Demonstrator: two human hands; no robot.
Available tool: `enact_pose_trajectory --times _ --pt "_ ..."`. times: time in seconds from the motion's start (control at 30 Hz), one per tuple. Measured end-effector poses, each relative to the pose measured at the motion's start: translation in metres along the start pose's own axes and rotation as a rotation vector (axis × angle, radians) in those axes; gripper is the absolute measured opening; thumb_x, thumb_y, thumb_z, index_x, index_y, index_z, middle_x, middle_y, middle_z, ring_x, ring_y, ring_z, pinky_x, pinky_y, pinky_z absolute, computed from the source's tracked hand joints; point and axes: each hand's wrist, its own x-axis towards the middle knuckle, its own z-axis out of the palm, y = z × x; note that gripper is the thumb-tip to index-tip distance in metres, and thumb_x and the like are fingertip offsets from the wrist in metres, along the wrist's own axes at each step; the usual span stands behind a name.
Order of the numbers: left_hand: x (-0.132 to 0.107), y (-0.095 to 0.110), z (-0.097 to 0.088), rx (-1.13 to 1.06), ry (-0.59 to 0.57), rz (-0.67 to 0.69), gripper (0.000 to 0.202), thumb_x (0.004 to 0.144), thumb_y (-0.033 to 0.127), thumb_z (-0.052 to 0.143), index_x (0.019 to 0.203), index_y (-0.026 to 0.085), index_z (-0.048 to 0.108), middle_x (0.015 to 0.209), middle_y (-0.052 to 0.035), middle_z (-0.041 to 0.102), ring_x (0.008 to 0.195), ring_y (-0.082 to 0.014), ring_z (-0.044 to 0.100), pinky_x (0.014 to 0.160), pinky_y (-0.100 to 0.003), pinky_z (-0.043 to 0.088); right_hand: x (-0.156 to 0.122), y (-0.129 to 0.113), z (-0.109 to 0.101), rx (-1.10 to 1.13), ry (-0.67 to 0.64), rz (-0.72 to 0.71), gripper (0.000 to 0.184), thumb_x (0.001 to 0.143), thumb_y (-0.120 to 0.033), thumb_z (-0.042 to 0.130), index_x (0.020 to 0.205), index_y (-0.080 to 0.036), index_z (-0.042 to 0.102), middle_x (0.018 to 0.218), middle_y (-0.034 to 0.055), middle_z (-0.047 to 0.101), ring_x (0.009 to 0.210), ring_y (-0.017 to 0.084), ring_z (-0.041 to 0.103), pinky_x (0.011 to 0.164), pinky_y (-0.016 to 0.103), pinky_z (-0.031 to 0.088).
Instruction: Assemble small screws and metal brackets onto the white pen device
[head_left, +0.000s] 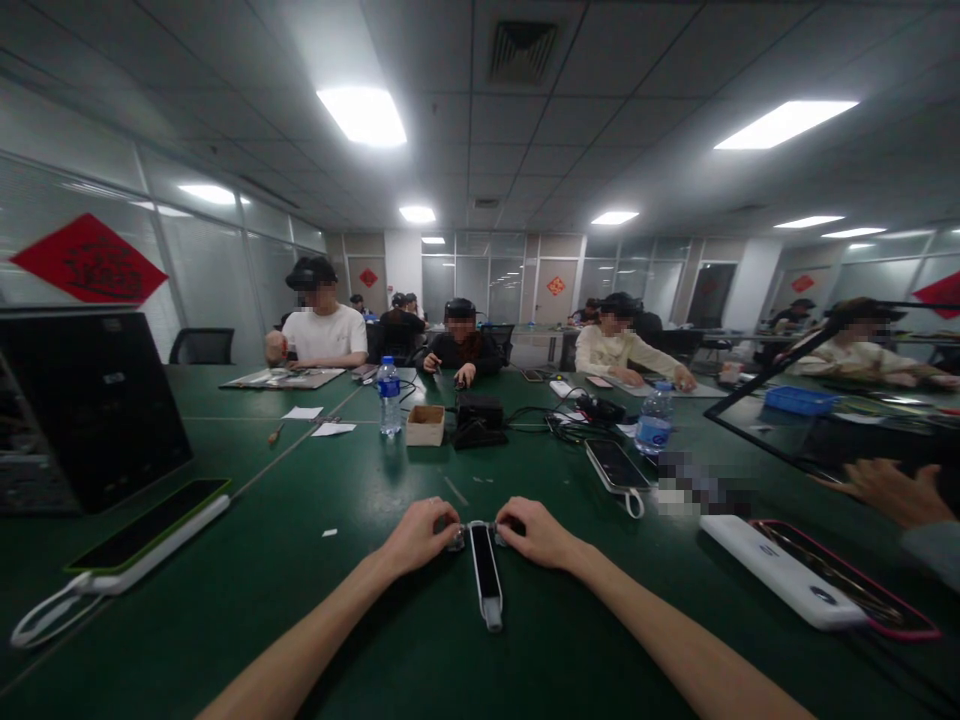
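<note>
- Two bare hands are flanking a slim white device, which is lying on the green bench, dark face up, its narrower end pointing toward the wearer.
- Left of the device's far end, the left hand is curling its fingers into a narrow pinch on a small clear piece.
- Right of that same end, the right hand is pinching a second clear piece, its fingers also standing nearly together.
- Fingertips are partly covering both pieces, leaving their shape hard to make out; whether either is touching the device, I cannot tell.
- Beyond the device, an open box is sitting beside a black object too dark to identify.
- Right of the device, pixelation is hiding a patch of the bench; farther right, the picture's edge is cutting off a co-worker's hand and a black frame.
- Far left of the device, a black case is standing, also cut off.
</note>
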Motion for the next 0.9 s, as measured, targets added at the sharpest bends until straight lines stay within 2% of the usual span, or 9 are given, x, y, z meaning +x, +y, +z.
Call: enact_pose_trajectory --times 0.1,0.33,0.6,0.77,0.9 --pt "0.0005 -0.0009 0.0014 0.004 0.003 0.005 0.019 0.084 0.031 0.053 0.088 0.018 0.066 0.084 -0.003 0.062 0.074 -0.0156 0.055 0.067 -0.027 0.041 -0.0004 -0.0016 -0.0007 -0.003 0.004 0.004 0.015 0.087 -0.027 0.054 0.09 -0.017 0.065 0.087 0.0045 0.06 0.077 0.015 0.055 0.069 0.026 0.046" --pt "-0.0006 0.0002 0.0013 0.038 -0.037 -0.003 0.023 0.085 0.035 0.053 0.088 0.018 0.067 0.083 -0.0039 0.063 0.074 -0.0163 0.055 0.066 -0.027 0.041 0.0011 0.0038 0.004 -0.002 0.036 -0.036 0.014 0.085 -0.024 0.055 0.09 -0.016 0.065 0.085 0.0051 0.061 0.076 0.015 0.056 0.069 0.027 0.046" --pt "-0.0008 0.0061 -0.0028 0.014 -0.003 -0.013 0.024 0.084 0.038 0.053 0.087 0.019 0.067 0.086 -0.0044 0.064 0.076 -0.0169 0.055 0.068 -0.028 0.043 0.0006 0.0008 0.0011 -0.004 0.026 -0.03 0.016 0.087 -0.026 0.054 0.09 -0.016 0.065 0.086 0.0053 0.061 0.077 0.016 0.056 0.069 0.027 0.046" --pt "-0.0014 0.0051 -0.0009 0.041 -0.029 -0.018 0.029 0.086 0.041 0.051 0.087 0.018 0.068 0.085 -0.005 0.064 0.076 -0.0178 0.056 0.066 -0.028 0.042 0.001 0.0027 0.0026 -0.013 0.026 -0.028 0.015 0.087 -0.026 0.054 0.091 -0.016 0.065 0.086 0.0048 0.061 0.076 0.015 0.055 0.069 0.027 0.046" --pt "-0.0011 0.0049 -0.0013 0.016 0.013 0.01 0.026 0.085 0.04 0.054 0.087 0.018 0.067 0.086 -0.0042 0.063 0.076 -0.017 0.056 0.067 -0.027 0.042 0.0007 0.0056 0.0042 -0.011 0.029 -0.029 0.015 0.087 -0.027 0.054 0.091 -0.017 0.064 0.087 0.0042 0.061 0.077 0.015 0.055 0.069 0.027 0.046"
